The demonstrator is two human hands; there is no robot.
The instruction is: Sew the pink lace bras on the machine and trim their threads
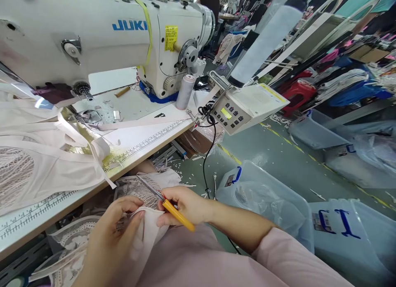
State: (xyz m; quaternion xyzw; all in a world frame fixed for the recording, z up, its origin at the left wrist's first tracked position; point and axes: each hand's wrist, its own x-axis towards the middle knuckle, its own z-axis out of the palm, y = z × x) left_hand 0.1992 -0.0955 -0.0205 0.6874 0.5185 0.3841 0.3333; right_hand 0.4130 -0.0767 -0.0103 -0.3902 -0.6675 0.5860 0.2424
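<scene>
My right hand (184, 204) is closed round a pair of scissors (178, 215), seen nearly edge-on. Their yellow handle points toward me and the metal blades slant away to the left, over lace. With thumb and fingers my left hand (114, 225) pinches the edge of a pale pink lace garment (148, 227) just beside the right fingertips. More of its lace hangs over my lap and below the table edge. Whether the blades touch the cloth I cannot tell.
A JUKI sewing machine (117, 31) stands on the table (136, 148), with pale garments (52, 167) at its left. A thread cone (185, 92) and a control box (244, 109) sit at the right. Clear plastic bins (266, 175) and scraps lie on the floor.
</scene>
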